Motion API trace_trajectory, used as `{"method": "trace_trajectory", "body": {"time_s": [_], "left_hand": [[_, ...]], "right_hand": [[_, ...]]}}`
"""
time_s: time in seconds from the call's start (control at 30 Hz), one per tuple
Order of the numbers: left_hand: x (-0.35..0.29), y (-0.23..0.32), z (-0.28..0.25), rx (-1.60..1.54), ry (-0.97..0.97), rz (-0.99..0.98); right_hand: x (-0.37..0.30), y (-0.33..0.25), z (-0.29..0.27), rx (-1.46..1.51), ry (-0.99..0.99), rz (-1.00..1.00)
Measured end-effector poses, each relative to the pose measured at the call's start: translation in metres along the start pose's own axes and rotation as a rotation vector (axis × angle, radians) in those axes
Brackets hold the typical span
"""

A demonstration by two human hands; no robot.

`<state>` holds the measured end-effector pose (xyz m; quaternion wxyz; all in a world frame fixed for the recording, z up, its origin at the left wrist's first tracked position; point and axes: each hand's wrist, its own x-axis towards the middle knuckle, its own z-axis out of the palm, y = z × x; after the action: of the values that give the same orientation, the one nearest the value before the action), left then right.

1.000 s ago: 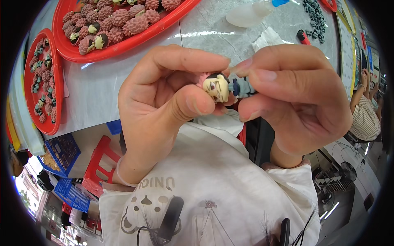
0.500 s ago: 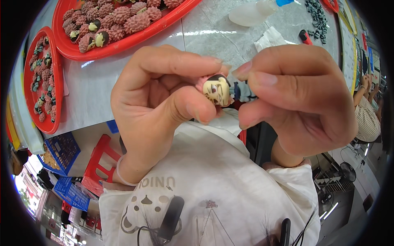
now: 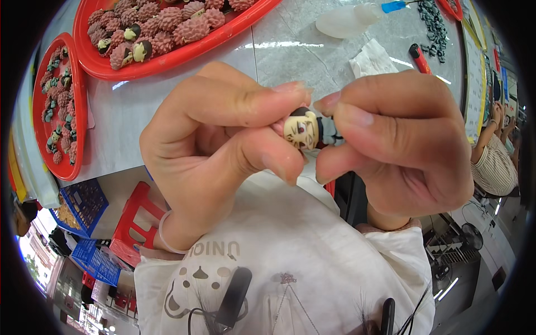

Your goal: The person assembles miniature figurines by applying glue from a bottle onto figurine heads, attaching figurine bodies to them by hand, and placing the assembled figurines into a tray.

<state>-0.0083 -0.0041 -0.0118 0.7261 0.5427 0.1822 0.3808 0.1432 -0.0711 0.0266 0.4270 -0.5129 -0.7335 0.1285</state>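
Between my two hands lies a small figurine on its side, its pale painted head [image 3: 300, 132] with dark and pink hair meeting a grey-blue body [image 3: 329, 132]. My left hand [image 3: 209, 125] is closed, thumb and forefinger pinching the head by its pink hair. My right hand [image 3: 402, 134] grips the body between thumb and fingers, which cover its lower end. Head and body touch at the neck; whether they are fixed together I cannot tell.
A large red tray [image 3: 184, 66] of pink hair pieces and a few heads lies at the far left. Beside it, a smaller red tray [image 3: 81, 128] holds several figurines. Further right are a squeeze bottle [image 3: 343, 22], a white tissue [image 3: 373, 58], a red-and-black tool [image 3: 420, 58] and piled grey-blue bodies [image 3: 432, 33].
Both hands have come slightly closer together. The figurine's head now sits tighter against the body, and less of the neck shows. The head has turned a little.
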Motion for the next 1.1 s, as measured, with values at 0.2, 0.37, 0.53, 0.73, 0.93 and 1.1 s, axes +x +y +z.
{"method": "trace_trajectory", "body": {"time_s": [0.2,0.37,0.53,0.73,0.93,1.1], "left_hand": [[0.007,-0.001,-0.003,0.022,-0.072,0.002],[0.004,0.01,0.011,-0.085,0.144,-0.234],[0.001,0.002,0.007,-0.066,0.066,-0.116],[0.012,0.009,-0.024,0.008,0.075,0.21],[0.008,0.017,-0.017,0.337,0.08,0.262],[0.0,0.012,-0.019,0.424,0.102,0.23]], "right_hand": [[-0.009,0.017,0.003,0.246,0.094,-0.012],[-0.01,0.014,0.005,0.235,0.044,0.236],[-0.011,0.013,0.008,0.39,-0.018,0.184],[-0.019,0.014,0.007,0.445,0.159,0.22],[-0.019,0.006,0.007,0.467,0.133,0.312],[-0.021,0.005,0.005,0.455,0.131,0.314]]}}
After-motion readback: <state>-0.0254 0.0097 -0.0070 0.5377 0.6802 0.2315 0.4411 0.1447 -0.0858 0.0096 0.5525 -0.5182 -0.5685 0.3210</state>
